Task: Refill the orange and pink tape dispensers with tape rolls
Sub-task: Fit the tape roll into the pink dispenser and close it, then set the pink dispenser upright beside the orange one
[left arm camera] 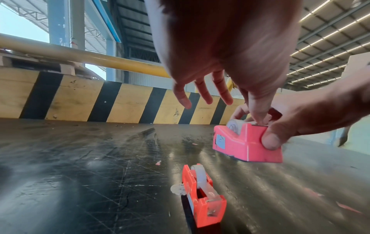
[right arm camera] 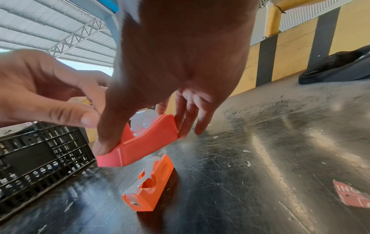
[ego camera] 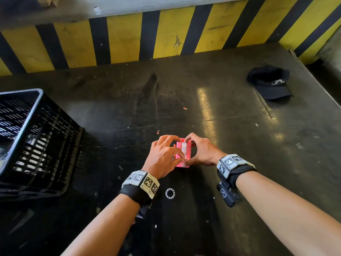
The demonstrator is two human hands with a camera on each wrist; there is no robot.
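The pink dispenser (ego camera: pixel 180 154) (left arm camera: pixel 246 144) (right arm camera: pixel 144 142) is held a little above the dark table, with a clear tape roll (left arm camera: pixel 234 126) seated in it. My right hand (ego camera: pixel 195 152) (right arm camera: pixel 140 110) grips its body, thumb at the cutter end and fingers at the far end. My left hand (ego camera: pixel 173 152) (left arm camera: pixel 256 110) pinches the tape strip (ego camera: pixel 184 150) at the cutter end, its other fingers spread. The orange dispenser (left arm camera: pixel 202 194) (right arm camera: pixel 148 188) stands on the table under the hands, loaded with a roll; the head view hides it.
A black slatted crate (ego camera: pixel 36 141) stands at the left. A black cap (ego camera: pixel 269 82) lies at the far right. An empty tape core ring (ego camera: pixel 170 193) lies near my left wrist. A yellow-and-black striped barrier (ego camera: pixel 166 34) runs along the back.
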